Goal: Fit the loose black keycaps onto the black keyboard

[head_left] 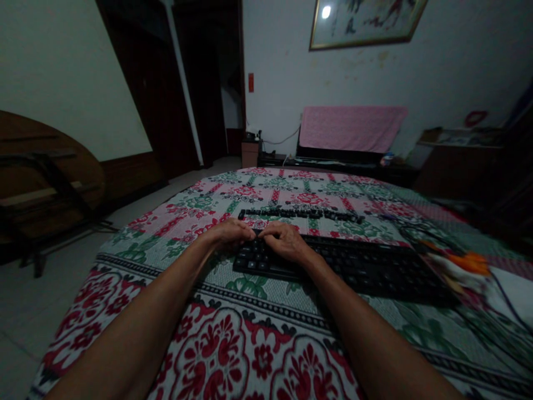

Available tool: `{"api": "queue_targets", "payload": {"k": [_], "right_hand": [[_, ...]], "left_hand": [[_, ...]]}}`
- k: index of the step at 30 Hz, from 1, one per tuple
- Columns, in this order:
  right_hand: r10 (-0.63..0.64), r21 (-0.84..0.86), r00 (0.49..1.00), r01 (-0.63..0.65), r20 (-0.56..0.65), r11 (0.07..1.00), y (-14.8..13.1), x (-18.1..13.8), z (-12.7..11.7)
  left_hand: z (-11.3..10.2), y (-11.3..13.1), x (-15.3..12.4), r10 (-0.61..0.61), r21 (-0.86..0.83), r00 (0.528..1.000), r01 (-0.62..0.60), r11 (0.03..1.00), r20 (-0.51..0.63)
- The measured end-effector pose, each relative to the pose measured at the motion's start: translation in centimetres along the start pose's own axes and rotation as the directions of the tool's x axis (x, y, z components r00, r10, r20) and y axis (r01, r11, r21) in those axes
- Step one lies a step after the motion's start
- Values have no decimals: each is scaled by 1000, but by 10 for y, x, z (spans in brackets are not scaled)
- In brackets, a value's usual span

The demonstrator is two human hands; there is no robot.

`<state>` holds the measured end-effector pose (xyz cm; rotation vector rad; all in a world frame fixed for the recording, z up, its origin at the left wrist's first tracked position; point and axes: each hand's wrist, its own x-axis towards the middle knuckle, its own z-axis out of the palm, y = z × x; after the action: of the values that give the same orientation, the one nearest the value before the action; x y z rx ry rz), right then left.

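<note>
A black keyboard [370,266] lies on the patterned tablecloth [216,344], its left end in front of me. My left hand [231,232] is at the keyboard's far left corner, with thumb and fingers pressed together. Beside it, my right hand [285,240] rests over the left keys with curled fingers. The fingertips of both hands nearly meet over the back row of keys. Whatever they pinch is too small and dark to make out. Behind the keyboard, several loose black keycaps [291,213] stand in a row on the cloth.
Right of the keyboard lie an orange item [468,262], pale crumpled material and dark cables [510,300]. A pink cloth [352,129] covers something by the far wall. A round wooden tabletop [50,161] leans at the left. The room is dim.
</note>
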<state>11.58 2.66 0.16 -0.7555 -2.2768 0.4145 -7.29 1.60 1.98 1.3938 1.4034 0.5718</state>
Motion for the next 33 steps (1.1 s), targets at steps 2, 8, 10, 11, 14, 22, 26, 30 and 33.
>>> {"api": "queue_targets", "payload": {"k": [2,8,10,11,14,22,26,30,33], "right_hand": [[35,-1,999,-35,-40,999,1,1,0],[95,-56,995,-97,-32,994,0,2,-3],[100,-64,994,-102,-32,993,0,3,-3],[100,-69,994,-103,-35,992,0,3,-3],[103,-76,994,-106,-43,992,0,3,-2],[112,-106,994,-113,-17,988,-1,3,-4],[122,-122,992,-123,-16,985,1,2,-3],[111,-119,993,-114,-30,986,2,2,-2],[105,-112,994,-107,-25,988,2,3,-1]], "left_hand": [[-3,0,0,21,-84,1000,-20,996,10],[-13,-11,7,74,-105,852,-149,983,-519],[-17,-21,14,92,68,778,-63,996,-622],[-18,-26,18,122,167,768,-19,986,-629],[-22,-33,29,220,388,740,60,920,-636],[-13,-11,49,193,477,675,264,839,-712],[-11,-6,57,144,504,677,372,780,-722],[-13,-5,51,143,501,666,384,776,-732],[-14,-3,38,102,482,733,330,812,-673]]}}
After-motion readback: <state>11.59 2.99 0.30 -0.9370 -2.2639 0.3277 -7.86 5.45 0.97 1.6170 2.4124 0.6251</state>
